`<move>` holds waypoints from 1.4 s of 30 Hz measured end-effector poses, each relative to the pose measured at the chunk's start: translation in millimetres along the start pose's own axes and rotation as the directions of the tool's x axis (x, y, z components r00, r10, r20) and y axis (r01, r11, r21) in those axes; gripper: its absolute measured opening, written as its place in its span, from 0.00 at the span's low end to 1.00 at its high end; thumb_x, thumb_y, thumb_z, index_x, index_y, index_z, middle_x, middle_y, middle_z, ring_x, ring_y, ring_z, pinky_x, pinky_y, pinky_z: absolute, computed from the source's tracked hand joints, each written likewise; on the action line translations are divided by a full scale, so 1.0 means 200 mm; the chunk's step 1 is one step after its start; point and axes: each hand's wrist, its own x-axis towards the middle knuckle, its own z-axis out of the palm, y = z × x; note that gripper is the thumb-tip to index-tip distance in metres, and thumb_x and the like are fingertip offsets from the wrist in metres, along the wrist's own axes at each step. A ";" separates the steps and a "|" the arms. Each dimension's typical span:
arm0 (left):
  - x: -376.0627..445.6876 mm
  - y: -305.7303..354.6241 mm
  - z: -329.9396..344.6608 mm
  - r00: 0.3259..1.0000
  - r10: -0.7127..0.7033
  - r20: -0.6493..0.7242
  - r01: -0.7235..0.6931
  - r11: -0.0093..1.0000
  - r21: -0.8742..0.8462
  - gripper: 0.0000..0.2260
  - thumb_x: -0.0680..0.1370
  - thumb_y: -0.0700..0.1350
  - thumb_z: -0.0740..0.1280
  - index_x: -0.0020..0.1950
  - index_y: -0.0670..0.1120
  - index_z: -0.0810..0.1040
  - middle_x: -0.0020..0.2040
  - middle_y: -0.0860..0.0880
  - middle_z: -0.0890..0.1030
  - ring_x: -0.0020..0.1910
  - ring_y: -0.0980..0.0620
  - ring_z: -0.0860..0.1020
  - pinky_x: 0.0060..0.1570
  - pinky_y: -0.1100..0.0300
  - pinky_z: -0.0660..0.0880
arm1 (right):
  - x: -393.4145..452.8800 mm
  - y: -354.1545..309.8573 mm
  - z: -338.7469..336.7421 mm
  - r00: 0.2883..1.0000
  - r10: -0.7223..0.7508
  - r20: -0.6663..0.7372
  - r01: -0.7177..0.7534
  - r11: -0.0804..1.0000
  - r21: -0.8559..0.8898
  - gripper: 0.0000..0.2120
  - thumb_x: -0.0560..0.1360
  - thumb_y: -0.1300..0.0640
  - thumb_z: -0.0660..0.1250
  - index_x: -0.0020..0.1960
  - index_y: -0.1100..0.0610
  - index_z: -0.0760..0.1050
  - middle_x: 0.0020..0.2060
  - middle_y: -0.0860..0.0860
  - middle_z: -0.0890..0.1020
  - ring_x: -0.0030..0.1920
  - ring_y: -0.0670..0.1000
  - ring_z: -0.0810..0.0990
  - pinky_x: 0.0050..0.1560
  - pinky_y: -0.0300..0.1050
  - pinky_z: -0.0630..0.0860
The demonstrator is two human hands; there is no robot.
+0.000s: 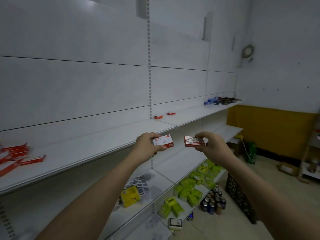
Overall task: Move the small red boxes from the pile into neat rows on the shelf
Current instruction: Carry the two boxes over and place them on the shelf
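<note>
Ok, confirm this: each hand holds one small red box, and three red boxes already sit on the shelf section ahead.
Not quite. The head view shows only two red boxes there, not three. The left hand and right hand do each hold one box.

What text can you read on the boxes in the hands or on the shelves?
"24/6": top face of the red box in the right hand; the brand word above it is too blurred to read.
White-faced box in the left hand: print too small.
Red boxes in the pile, green packs: unreadable.
</note>
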 end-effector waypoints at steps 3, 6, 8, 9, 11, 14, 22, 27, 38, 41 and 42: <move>0.10 0.03 0.16 1.000 -0.001 0.031 0.001 1.000 0.016 0.22 0.69 0.42 0.77 0.61 0.47 0.78 0.54 0.49 0.77 0.34 0.53 0.78 0.27 0.69 0.73 | 0.05 0.18 -0.06 1.000 0.025 -0.016 -0.025 1.000 -0.003 0.19 0.71 0.61 0.73 0.61 0.53 0.76 0.55 0.52 0.80 0.46 0.50 0.78 0.41 0.41 0.72; 0.22 0.03 0.29 0.999 -0.007 0.052 0.006 1.000 0.023 0.20 0.69 0.42 0.77 0.60 0.48 0.78 0.50 0.52 0.77 0.34 0.53 0.78 0.30 0.65 0.77 | 0.13 0.34 -0.07 0.999 0.046 -0.019 -0.046 0.999 -0.023 0.19 0.72 0.61 0.73 0.62 0.54 0.76 0.56 0.53 0.80 0.46 0.50 0.78 0.43 0.43 0.73; 0.31 0.01 0.37 0.999 -0.017 0.051 0.016 1.000 0.013 0.20 0.69 0.42 0.77 0.59 0.49 0.78 0.47 0.55 0.76 0.35 0.53 0.79 0.32 0.63 0.78 | 0.21 0.44 -0.06 0.998 0.061 -0.012 -0.061 0.998 -0.026 0.20 0.72 0.62 0.72 0.62 0.54 0.76 0.57 0.53 0.80 0.46 0.50 0.77 0.44 0.43 0.74; 0.36 0.00 0.40 0.999 -0.018 0.048 0.018 1.000 0.008 0.20 0.69 0.42 0.77 0.58 0.49 0.78 0.47 0.56 0.76 0.35 0.53 0.79 0.32 0.64 0.78 | 0.26 0.48 -0.06 0.998 0.064 -0.012 -0.064 0.998 -0.027 0.20 0.72 0.62 0.72 0.62 0.55 0.76 0.57 0.53 0.80 0.45 0.49 0.77 0.43 0.42 0.73; 0.48 -0.04 0.47 0.999 -0.021 0.044 0.021 1.000 0.007 0.20 0.69 0.41 0.77 0.58 0.49 0.78 0.47 0.56 0.76 0.35 0.54 0.78 0.30 0.66 0.77 | 0.37 0.57 -0.04 0.998 0.062 -0.010 -0.063 0.997 -0.038 0.20 0.72 0.62 0.72 0.62 0.55 0.76 0.57 0.53 0.80 0.45 0.49 0.76 0.42 0.41 0.71; 0.67 -0.11 0.55 1.000 -0.021 0.022 0.021 1.000 0.002 0.21 0.69 0.41 0.77 0.61 0.47 0.78 0.52 0.51 0.77 0.36 0.54 0.78 0.28 0.69 0.73 | 0.55 0.69 0.00 0.998 0.055 0.002 -0.055 0.996 -0.076 0.19 0.72 0.62 0.72 0.62 0.55 0.76 0.57 0.53 0.80 0.45 0.49 0.75 0.43 0.41 0.71; 1.21 -0.29 0.77 0.998 -0.046 -0.040 0.044 0.999 -0.030 0.23 0.69 0.42 0.77 0.62 0.47 0.77 0.55 0.48 0.76 0.39 0.51 0.79 0.31 0.65 0.75 | 1.08 1.01 0.06 0.998 0.057 0.031 -0.051 0.987 -0.149 0.20 0.72 0.62 0.71 0.63 0.54 0.75 0.57 0.52 0.79 0.44 0.48 0.77 0.41 0.42 0.73; 1.49 -0.36 0.92 0.995 -0.083 -0.051 0.082 0.996 -0.019 0.22 0.69 0.42 0.77 0.62 0.47 0.77 0.55 0.49 0.76 0.39 0.51 0.79 0.32 0.65 0.75 | 1.35 1.21 0.08 0.998 0.050 0.031 -0.046 0.991 -0.127 0.19 0.72 0.62 0.72 0.62 0.53 0.75 0.56 0.52 0.80 0.45 0.50 0.79 0.42 0.43 0.74; 2.09 -0.41 1.30 0.974 -0.114 -0.194 0.145 0.977 0.157 0.24 0.68 0.47 0.77 0.62 0.49 0.77 0.57 0.50 0.76 0.51 0.50 0.76 0.44 0.59 0.76 | 2.04 1.76 0.16 0.994 -0.066 0.090 0.065 0.998 0.018 0.16 0.71 0.62 0.72 0.57 0.52 0.78 0.49 0.51 0.83 0.38 0.45 0.76 0.37 0.38 0.71; 2.23 -0.40 1.36 0.958 -0.124 -0.259 0.187 0.954 0.233 0.24 0.69 0.50 0.76 0.63 0.50 0.77 0.59 0.51 0.77 0.54 0.55 0.72 0.43 0.65 0.70 | 2.26 1.89 0.16 0.987 -0.114 0.114 0.110 0.993 0.043 0.17 0.72 0.61 0.72 0.60 0.52 0.77 0.52 0.50 0.81 0.41 0.44 0.75 0.34 0.31 0.65; 2.27 -0.40 1.37 0.950 -0.134 -0.282 0.209 0.944 0.255 0.24 0.69 0.50 0.76 0.63 0.50 0.76 0.59 0.50 0.77 0.54 0.55 0.72 0.44 0.64 0.69 | 2.32 1.92 0.16 0.983 -0.133 0.129 0.128 0.991 0.044 0.18 0.72 0.61 0.72 0.61 0.52 0.76 0.54 0.50 0.81 0.43 0.45 0.74 0.35 0.29 0.65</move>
